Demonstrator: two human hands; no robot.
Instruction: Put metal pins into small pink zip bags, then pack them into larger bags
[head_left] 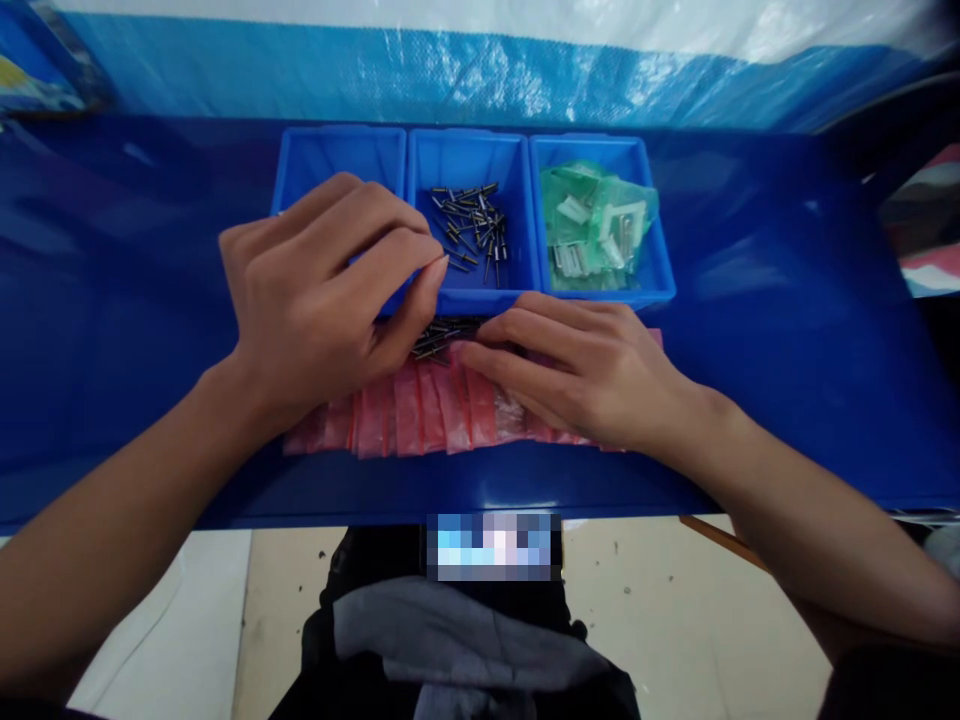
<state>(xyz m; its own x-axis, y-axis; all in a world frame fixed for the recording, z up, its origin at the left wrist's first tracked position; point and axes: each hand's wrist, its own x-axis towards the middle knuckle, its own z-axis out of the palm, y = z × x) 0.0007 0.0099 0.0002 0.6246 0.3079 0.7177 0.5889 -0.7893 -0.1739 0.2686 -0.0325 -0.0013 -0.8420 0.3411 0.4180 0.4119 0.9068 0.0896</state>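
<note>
A: Where are the hands?

B: Apart. The left hand (322, 285) is raised before the left bin (341, 150), thumb and forefinger close together; I can't tell whether anything is pinched there.

A: And the right hand (592, 370)?

B: Over the row of pink bags (435, 415), hiding several. Its fingertips reach the loose rivets (439, 340), but I can't tell if they grip any.

A: So the loose rivets lie between the hands?

B: Yes, a dark heap, partly covered.

A: Beyond the hands?

B: Past the left fingertips, the middle bin (469, 160) holds more rivets (484, 220). The left bin's inside is mostly hidden. Past the right hand, the right bin (660, 280) holds a green bag (600, 225), its pale contents hard to make out.
</note>
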